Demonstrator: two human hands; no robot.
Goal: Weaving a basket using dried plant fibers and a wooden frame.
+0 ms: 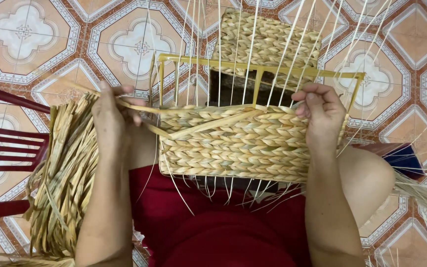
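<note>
A half-woven straw basket [233, 143] on a yellow frame [258, 69] rests in a seated person's lap, the left hand [112, 118] pinching a flat straw strand [139, 106] pulled sideways, the right hand [322, 116] gripping the weave's upper edge, a bundle of loose straw [65, 183] beside the left forearm.

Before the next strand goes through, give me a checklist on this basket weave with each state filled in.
1. Left hand pinching the working strand: ok.
2. Right hand steadying the woven panel at its top edge: ok.
3. Yellow frame upright behind the weave, thin upright strands running through it: ok.
4. Woven rows even and tight: ok on the near face; far side cannot tell.
5. Spare straw bundle within reach by the left arm: ok.
6. Strand long enough for the full row: cannot tell.
</note>
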